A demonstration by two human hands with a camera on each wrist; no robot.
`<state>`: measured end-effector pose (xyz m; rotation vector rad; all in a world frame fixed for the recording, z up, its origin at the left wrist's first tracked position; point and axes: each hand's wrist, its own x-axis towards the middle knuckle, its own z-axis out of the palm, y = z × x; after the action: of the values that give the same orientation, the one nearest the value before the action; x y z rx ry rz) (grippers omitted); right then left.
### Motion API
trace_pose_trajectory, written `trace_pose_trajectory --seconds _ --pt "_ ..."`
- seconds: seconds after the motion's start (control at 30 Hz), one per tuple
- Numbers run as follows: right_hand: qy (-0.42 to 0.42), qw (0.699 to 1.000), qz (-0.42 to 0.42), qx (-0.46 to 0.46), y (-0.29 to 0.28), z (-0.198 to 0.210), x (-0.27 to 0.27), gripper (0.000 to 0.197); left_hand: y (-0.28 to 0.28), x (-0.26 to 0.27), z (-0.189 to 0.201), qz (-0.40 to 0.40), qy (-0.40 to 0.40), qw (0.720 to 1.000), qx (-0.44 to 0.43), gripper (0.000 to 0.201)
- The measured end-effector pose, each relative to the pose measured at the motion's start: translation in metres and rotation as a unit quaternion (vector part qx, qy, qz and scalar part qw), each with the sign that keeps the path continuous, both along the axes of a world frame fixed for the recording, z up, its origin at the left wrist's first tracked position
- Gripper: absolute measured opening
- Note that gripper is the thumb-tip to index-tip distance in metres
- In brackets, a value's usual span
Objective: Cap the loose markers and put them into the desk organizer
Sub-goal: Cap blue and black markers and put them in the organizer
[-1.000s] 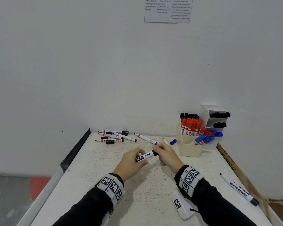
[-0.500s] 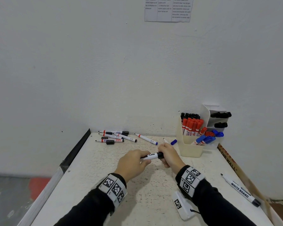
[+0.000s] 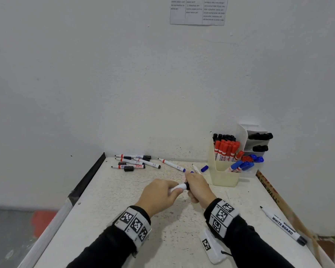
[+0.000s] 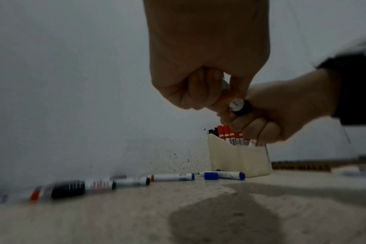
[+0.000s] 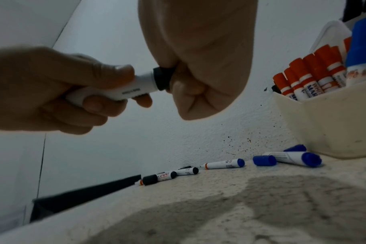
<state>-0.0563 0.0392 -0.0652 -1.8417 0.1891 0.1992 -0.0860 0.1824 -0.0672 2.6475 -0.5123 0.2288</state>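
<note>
While my left hand (image 3: 159,194) grips the white marker (image 5: 123,89) and my right hand (image 3: 198,188) squeezes its black cap (image 5: 162,78) on, I judge I must next drop it into the organizer (image 3: 223,176) at two o'clock.
</note>
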Motion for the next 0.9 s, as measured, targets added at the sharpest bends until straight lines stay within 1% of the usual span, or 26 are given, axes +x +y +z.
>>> trace_pose_trajectory --seconds 0.07,0.1,0.13,0.17,0.23,0.3,0.33,0.37,0.43,0.5,0.53,0.67,0.77,0.83,0.9 --pt "0.025 1.0 0.006 0.019 -0.001 -0.001 -0.001 0.027 -0.002 -0.003 0.002 0.002 -0.049 0.994 0.097 0.036" --pt "0.032 0.999 0.008 0.024 -0.001 -0.001 -0.002 0.026 -0.003 -0.003 0.002 0.001 -0.058 0.991 0.118 0.037" --pt "0.034 0.999 0.009 0.029 -0.001 -0.001 -0.002 0.026 -0.004 -0.004 0.002 0.001 -0.056 0.991 0.12 0.037" --pt "0.031 0.999 0.008 0.037 -0.001 0.0 -0.002 0.026 -0.004 -0.003 0.003 0.0 -0.044 0.993 0.106 0.038" --pt "0.018 0.998 0.004 0.052 0.0 0.001 -0.002 0.027 -0.005 0.001 0.005 -0.001 0.006 1.0 0.025 0.038" --pt "0.008 0.998 0.002 0.062 0.0 0.002 -0.002 0.025 -0.005 0.004 0.008 -0.003 0.05 0.997 -0.056 0.041" --pt "0.005 0.998 0.003 0.062 0.0 0.003 -0.002 0.025 -0.006 0.004 0.008 -0.003 0.057 0.996 -0.071 0.041" --pt "0.003 0.998 0.006 0.06 0.0 0.004 -0.001 0.025 -0.006 0.004 0.008 -0.002 0.054 0.996 -0.072 0.04" --pt "0.005 0.998 0.013 0.054 -0.001 0.005 0.0 0.025 -0.007 0.001 0.007 0.005 0.025 0.999 -0.035 0.035" --pt "0.008 0.999 0.017 0.049 -0.002 0.005 0.001 0.025 -0.008 -0.001 0.006 0.01 -0.005 1.0 0.006 0.034" --pt "0.007 0.999 0.018 0.047 -0.003 0.005 0.002 0.025 -0.009 -0.001 0.006 0.009 -0.004 1.0 0.005 0.036" --pt "-0.006 0.998 0.018 0.058 -0.004 0.004 0.001 0.024 -0.01 0.003 0.009 -0.007 0.055 0.995 -0.085 0.042" --pt "-0.016 0.997 0.01 0.075 -0.003 0.002 0.001 0.026 -0.01 0.005 0.01 -0.014 0.083 0.988 -0.127 0.047" --pt "-0.025 0.997 0.008 0.078 -0.003 0.001 0.0 0.027 -0.01 0.007 0.01 -0.009 0.099 0.984 -0.146 0.043" --pt "-0.029 0.996 0.006 0.079 -0.002 0.0 0.0 0.027 -0.01 0.008 0.01 -0.009 0.1 0.985 -0.14 0.044"
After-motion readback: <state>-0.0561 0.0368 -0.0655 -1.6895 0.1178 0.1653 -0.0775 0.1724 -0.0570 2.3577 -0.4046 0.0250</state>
